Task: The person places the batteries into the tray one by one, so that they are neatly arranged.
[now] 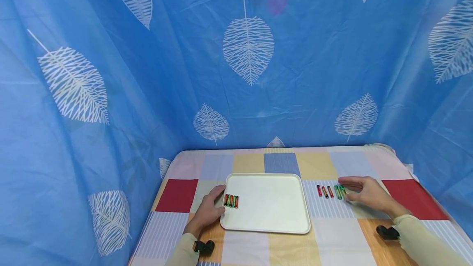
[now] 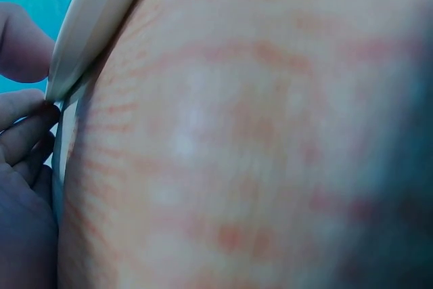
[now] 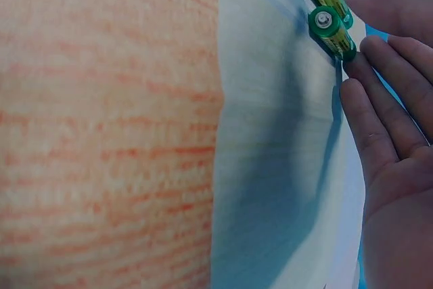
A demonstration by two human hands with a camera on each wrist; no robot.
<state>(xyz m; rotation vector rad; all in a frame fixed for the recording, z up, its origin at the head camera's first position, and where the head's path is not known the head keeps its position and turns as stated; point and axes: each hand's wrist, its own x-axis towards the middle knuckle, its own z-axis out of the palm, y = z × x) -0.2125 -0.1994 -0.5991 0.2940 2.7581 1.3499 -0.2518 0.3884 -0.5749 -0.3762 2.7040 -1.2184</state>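
My left hand (image 1: 207, 213) rests at the left edge of the white tray (image 1: 269, 226), its thumb lapping over the rim and the other fingers along the outside. In the left wrist view, fingertips (image 2: 49, 103) touch the tray's outer wall (image 2: 98, 25). Several red and green batteries (image 1: 231, 201) lie side by side just inside that edge. My right hand (image 1: 369, 194) stands over two green batteries (image 1: 340, 192) right of the tray, thumb and fingers spread apart. In the right wrist view, its fingertips are right at the nearer green battery (image 3: 331, 32).
Three red-and-black batteries (image 1: 325, 191) lie in a row between the tray and the green pair. A patchwork cloth (image 1: 255, 161) covers the table. Blue curtains (image 1: 303, 93) with white leaf prints hang behind and at both sides.
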